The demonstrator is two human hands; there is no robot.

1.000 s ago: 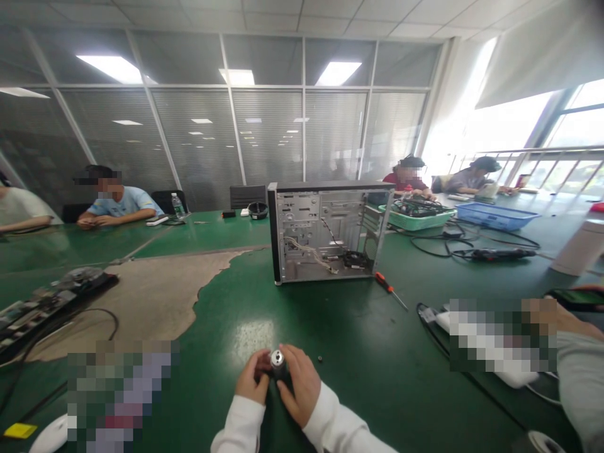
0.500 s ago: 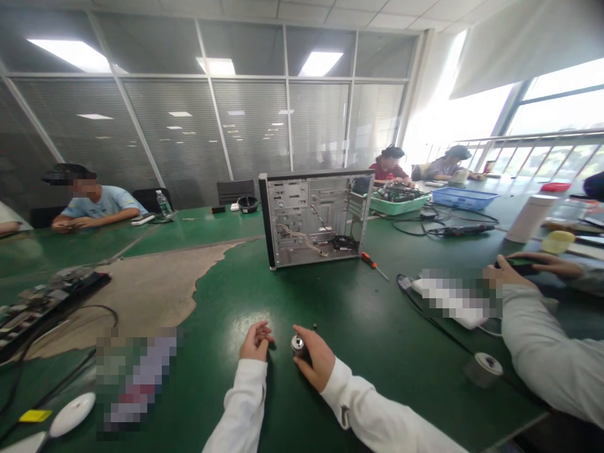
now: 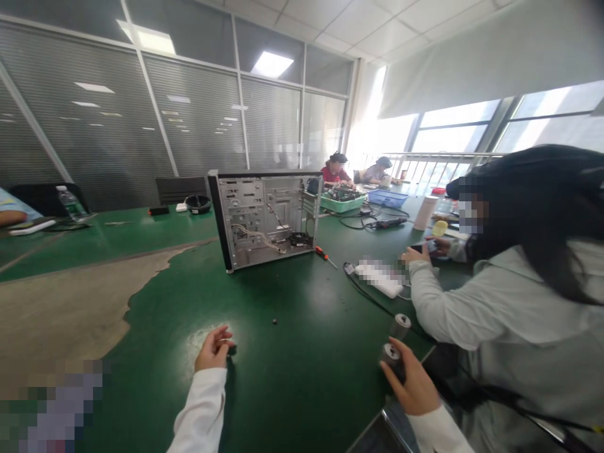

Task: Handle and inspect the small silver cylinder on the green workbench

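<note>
My right hand (image 3: 410,377) is wrapped round a short grey metal cylinder (image 3: 391,360) with a silvery top and a dark hole in it. Just beyond it a similar cylinder (image 3: 400,326) stands on the green table (image 3: 302,377). My left hand (image 3: 213,348) hovers low over the table with loosely curled fingers partly apart; I make out nothing clearly held in it. A tiny dark piece (image 3: 274,321) lies between the hands. Farther off stands an open computer case (image 3: 268,220), its bare inside, cables and a fan facing me.
An orange screwdriver (image 3: 325,256) lies beside the case. A white power strip (image 3: 380,277) with a black cable is at right, near a co-worker (image 3: 491,302) in a pale sleeve. Green (image 3: 346,204) and blue (image 3: 387,199) baskets stand farther back. Bare patch (image 3: 70,314) at left.
My right hand has carried the cylinder rightward, close to the second cylinder. The view has turned right, bringing the co-worker's head and body into sight. My left hand keeps its loose curl.
</note>
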